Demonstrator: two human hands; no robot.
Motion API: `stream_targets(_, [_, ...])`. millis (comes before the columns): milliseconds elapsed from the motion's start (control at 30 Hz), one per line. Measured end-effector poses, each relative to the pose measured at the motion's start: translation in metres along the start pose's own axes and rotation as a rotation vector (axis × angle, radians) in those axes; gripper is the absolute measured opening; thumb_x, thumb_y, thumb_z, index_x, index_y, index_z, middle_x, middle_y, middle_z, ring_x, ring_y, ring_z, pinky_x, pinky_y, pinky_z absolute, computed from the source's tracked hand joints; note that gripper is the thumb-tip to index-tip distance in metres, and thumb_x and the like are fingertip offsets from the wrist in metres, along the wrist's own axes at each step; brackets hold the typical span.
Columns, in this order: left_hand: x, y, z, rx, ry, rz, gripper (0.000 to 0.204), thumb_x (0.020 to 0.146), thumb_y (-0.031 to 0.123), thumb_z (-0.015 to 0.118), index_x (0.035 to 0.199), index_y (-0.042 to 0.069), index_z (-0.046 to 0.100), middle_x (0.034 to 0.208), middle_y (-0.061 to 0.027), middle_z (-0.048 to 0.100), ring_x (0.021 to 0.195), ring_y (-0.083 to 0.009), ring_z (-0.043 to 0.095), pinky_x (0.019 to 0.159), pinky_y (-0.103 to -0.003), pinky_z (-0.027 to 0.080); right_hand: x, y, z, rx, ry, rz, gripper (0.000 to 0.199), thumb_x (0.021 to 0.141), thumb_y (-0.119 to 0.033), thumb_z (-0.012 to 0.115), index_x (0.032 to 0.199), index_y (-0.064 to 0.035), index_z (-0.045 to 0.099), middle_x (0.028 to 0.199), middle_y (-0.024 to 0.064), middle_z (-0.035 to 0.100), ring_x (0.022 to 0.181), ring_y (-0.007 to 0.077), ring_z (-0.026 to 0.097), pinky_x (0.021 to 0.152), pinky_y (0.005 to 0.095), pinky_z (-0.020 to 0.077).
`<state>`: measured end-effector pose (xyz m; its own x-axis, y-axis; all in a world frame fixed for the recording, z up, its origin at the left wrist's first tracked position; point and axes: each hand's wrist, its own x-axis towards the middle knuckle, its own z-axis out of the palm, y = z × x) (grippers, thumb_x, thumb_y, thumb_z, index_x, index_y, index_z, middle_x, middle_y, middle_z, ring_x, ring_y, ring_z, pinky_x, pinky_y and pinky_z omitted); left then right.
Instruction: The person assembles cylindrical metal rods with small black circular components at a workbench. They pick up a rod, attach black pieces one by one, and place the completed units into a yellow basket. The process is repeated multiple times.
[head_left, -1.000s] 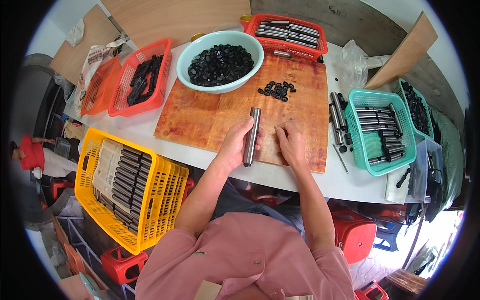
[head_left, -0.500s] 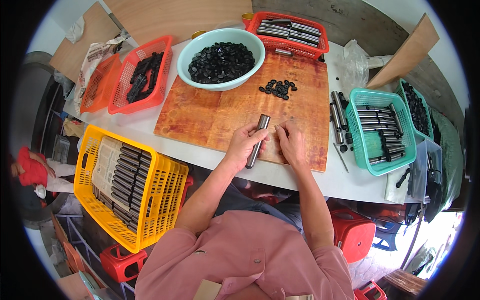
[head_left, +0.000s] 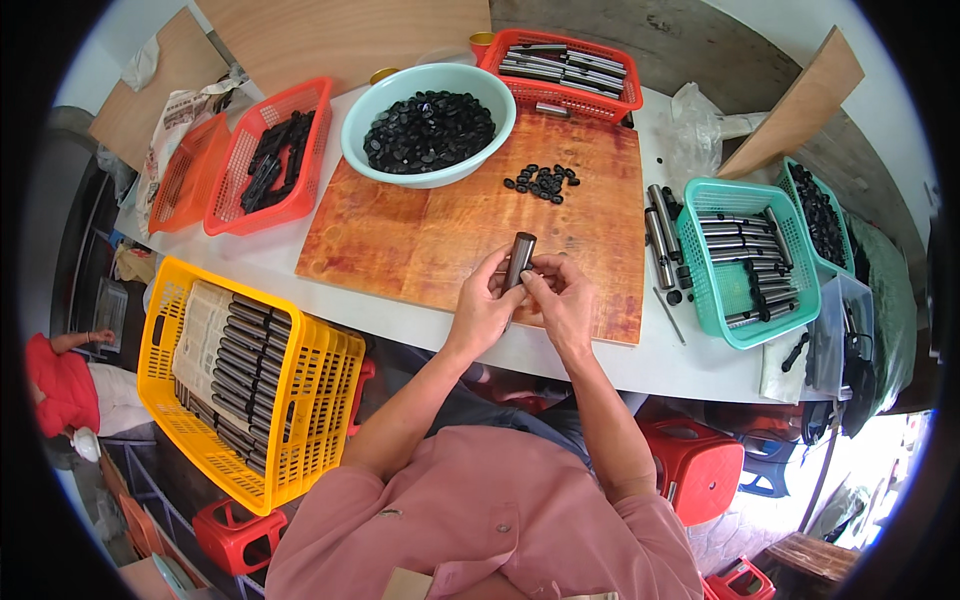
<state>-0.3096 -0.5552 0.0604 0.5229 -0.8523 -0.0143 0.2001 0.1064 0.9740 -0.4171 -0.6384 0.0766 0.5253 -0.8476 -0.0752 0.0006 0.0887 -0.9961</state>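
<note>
In the head view, the left hand [head_left: 482,312] has its grip closed around a dark metal tube [head_left: 520,258], which stands tilted over the near edge of a stained wooden board [head_left: 420,240], its upper end leaning toward the far side. The right hand [head_left: 565,305] meets it from the right, fingers bent; whether its grip closes on the tube or on something small cannot be told. The board, reddish brown and blotched, lies on a white worktop [head_left: 652,352]. At its far left sits a pale blue basin [head_left: 430,180] of small black pieces, with a loose cluster of black rings [head_left: 545,182] to the right. A red basket [head_left: 585,103] of tubes stands at the far edge, another red basket [head_left: 262,222] holding black parts on the left, and a green basket [head_left: 705,290] of tubes on the right. Near left, a yellow crate [head_left: 330,380] carries rows of tubes beside the worktop. Around it, a plywood panel [head_left: 350,40] rises on the far side, a red stool [head_left: 705,470] stands near right on a brightly lit floor [head_left: 712,535], and a person in red [head_left: 65,385] is at the far left.
</note>
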Motion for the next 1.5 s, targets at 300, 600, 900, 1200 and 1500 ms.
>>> stream_targets(300, [-0.001,0.011,-0.012,-0.285,0.027,-0.215,0.045,0.099,0.006,0.064,0.142,-0.002,0.052,0.116,-0.0134,0.070,0.088,-0.0140,0.068,0.079,-0.028,0.058,0.002,0.003,-0.014,-0.078,0.101,-0.153,0.019,0.087,-0.003,0.074,0.105,0.0022,0.073,0.091,0.0067,0.072,0.076,0.0120,0.065,0.067,0.0284,0.0530])
stream_targets(600, [0.001,0.024,-0.030,-0.206,-0.349,-0.432,0.038,0.104,0.020,0.056,0.135,-0.002,0.060,0.109,-0.0083,0.071,0.080,-0.0121,0.067,0.072,-0.026,0.055,0.009,-0.036,-0.045,-0.667,-0.280,-0.847,0.028,0.081,0.002,0.075,0.108,-0.0041,0.073,0.098,0.0101,0.072,0.088,0.0249,0.070,0.073,0.0372,0.0557])
stream_targets(900, [0.000,0.035,-0.029,-0.131,-0.476,-0.479,0.035,0.103,0.016,0.054,0.133,-0.002,0.061,0.110,-0.0084,0.071,0.081,-0.0123,0.066,0.071,-0.026,0.055,0.004,-0.058,-0.047,-0.961,-0.487,-0.975,0.045,0.073,-0.014,0.080,0.116,-0.0094,0.069,0.092,0.0045,0.070,0.083,0.0252,0.066,0.073,0.0378,0.0523])
stream_targets(1200, [-0.001,0.032,-0.029,-0.110,-0.456,-0.427,0.030,0.103,0.020,0.057,0.126,0.000,0.062,0.102,-0.0086,0.071,0.079,-0.0123,0.067,0.066,-0.025,0.055,0.000,-0.058,-0.042,-0.960,-0.495,-0.944,0.046,0.077,-0.015,0.077,0.122,-0.0111,0.067,0.094,0.0037,0.071,0.082,0.0256,0.067,0.074,0.0379,0.0525])
stream_targets(1500, [0.000,0.027,-0.024,-0.158,-0.370,-0.463,0.032,0.104,0.026,0.054,0.119,0.000,0.064,0.084,-0.0051,0.066,0.061,-0.0111,0.061,0.056,-0.024,0.050,-0.002,-0.038,-0.051,-0.574,-0.246,-0.667,0.045,0.081,0.000,0.076,0.125,-0.0067,0.067,0.108,0.0086,0.073,0.074,0.0177,0.065,0.067,0.0310,0.0516])
